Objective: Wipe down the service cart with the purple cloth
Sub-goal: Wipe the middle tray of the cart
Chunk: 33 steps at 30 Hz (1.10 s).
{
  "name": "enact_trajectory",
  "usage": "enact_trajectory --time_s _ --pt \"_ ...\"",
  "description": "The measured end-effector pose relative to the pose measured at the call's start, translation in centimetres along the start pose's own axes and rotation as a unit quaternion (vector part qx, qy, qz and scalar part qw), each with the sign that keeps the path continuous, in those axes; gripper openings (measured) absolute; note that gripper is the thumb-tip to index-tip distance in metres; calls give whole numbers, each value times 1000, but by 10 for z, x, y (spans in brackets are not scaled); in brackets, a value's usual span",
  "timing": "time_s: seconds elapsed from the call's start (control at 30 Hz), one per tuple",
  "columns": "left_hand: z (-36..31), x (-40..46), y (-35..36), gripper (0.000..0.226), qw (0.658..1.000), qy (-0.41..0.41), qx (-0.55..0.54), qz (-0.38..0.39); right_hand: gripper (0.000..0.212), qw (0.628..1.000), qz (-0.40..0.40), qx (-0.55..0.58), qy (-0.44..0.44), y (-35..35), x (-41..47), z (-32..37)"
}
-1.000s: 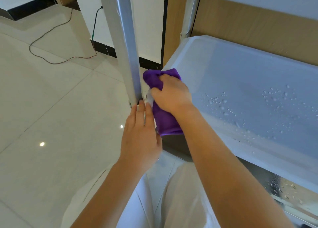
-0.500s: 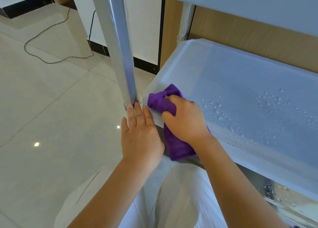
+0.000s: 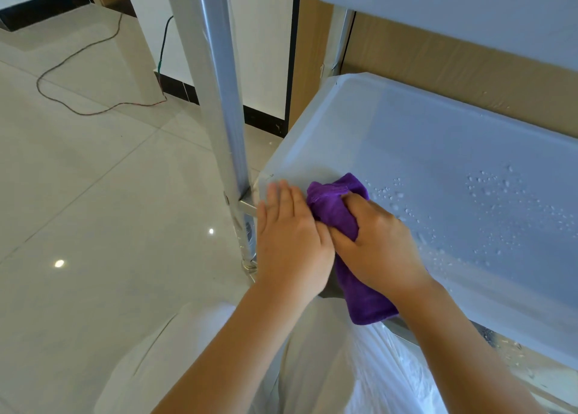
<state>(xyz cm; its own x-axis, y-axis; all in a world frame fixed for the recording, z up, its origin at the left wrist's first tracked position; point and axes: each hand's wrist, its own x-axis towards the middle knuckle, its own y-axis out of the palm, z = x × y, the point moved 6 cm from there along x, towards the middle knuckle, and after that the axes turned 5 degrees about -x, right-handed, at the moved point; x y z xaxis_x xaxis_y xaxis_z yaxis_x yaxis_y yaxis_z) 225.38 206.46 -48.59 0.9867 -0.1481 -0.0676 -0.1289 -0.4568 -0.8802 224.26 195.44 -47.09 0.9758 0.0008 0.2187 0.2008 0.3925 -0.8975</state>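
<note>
The service cart has a pale plastic middle shelf [image 3: 438, 150] and a metal upright post [image 3: 219, 94] at its near left corner. Water droplets [image 3: 500, 201] dot the shelf's right part. My right hand [image 3: 378, 241] is shut on the bunched purple cloth [image 3: 339, 207], pressing it on the shelf's near left corner; the cloth's tail hangs over the front edge. My left hand [image 3: 291, 241] lies flat on the corner rim beside the cloth, fingers together and extended, holding nothing.
An upper shelf [image 3: 469, 3] overhangs the work area. A thin cable [image 3: 93, 100] trails across the tiled floor at the left. A wooden panel [image 3: 469, 79] stands behind the cart. My white-clad knees [image 3: 219, 351] sit below the shelf edge.
My right hand has slid the cloth from beside the post down onto the shelf's near corner. My left hand has shifted right from the post onto the corner rim.
</note>
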Motion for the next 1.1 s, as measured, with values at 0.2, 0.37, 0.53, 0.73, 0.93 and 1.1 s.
enact_trajectory --time_s 0.2,0.37,0.53,0.73,0.93,1.1 --pt "6 25 8 64 998 25 -11 -58 28 999 44 3 -2 5 30 -2" --pt "3 26 12 57 988 36 24 -145 26 995 84 -27 -48 17 75 11" --pt "2 28 15 60 994 33 31 -102 30 990 104 -33 -89 33 119 19" --pt "9 31 19 64 994 25 70 -76 34 998 48 -29 -6 41 161 13" --pt "10 31 17 75 993 32 62 -93 34 996 85 -28 -25 34 139 4" --pt "6 30 15 82 995 27 61 -78 34 996 79 -47 2 17 94 -22"
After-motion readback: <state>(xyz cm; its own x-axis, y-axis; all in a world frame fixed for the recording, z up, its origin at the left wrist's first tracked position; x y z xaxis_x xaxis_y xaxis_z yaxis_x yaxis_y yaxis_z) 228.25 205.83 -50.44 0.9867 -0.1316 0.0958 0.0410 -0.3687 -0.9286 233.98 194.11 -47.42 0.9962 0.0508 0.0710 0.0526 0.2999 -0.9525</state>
